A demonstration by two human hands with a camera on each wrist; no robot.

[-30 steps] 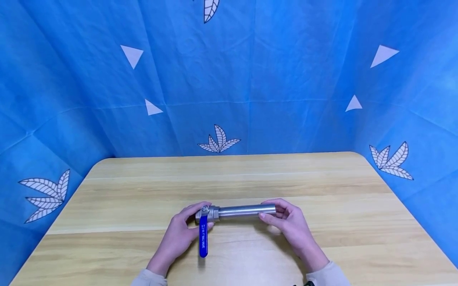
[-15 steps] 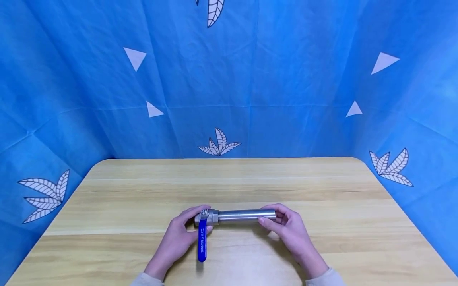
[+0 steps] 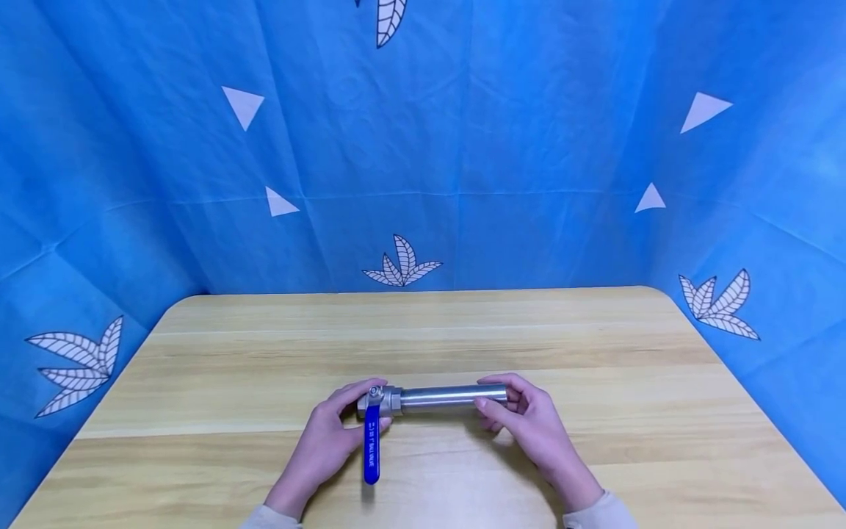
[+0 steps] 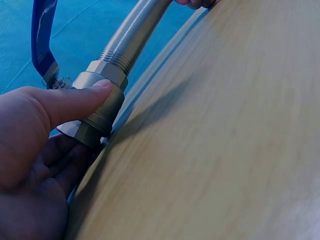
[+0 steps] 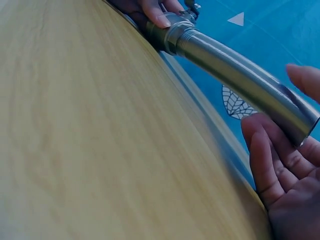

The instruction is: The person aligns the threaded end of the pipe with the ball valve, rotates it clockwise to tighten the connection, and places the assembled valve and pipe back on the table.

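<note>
A metal ball valve [image 3: 391, 400] with a long blue lever handle [image 3: 372, 448] is gripped by my left hand [image 3: 328, 437]. In the left wrist view the thumb lies along the valve body [image 4: 112, 105] and the fingers go behind it. A bare steel pipe [image 3: 439, 397] extends to the right from the valve, some of its thread [image 4: 116, 59] showing beside the hex end. My right hand [image 3: 535, 426] is around the pipe's free end, thumb on the near side and fingertips beyond and beneath. The lever points toward me.
Both hands work close over a light wooden table [image 3: 423, 330] with rounded far corners. A blue cloth [image 3: 423, 147] with white leaf and triangle prints hangs behind it and along both sides.
The head view has shifted slightly. Both hands stay on the valve and pipe; my right hand's lower fingers now show more beneath the pipe.
</note>
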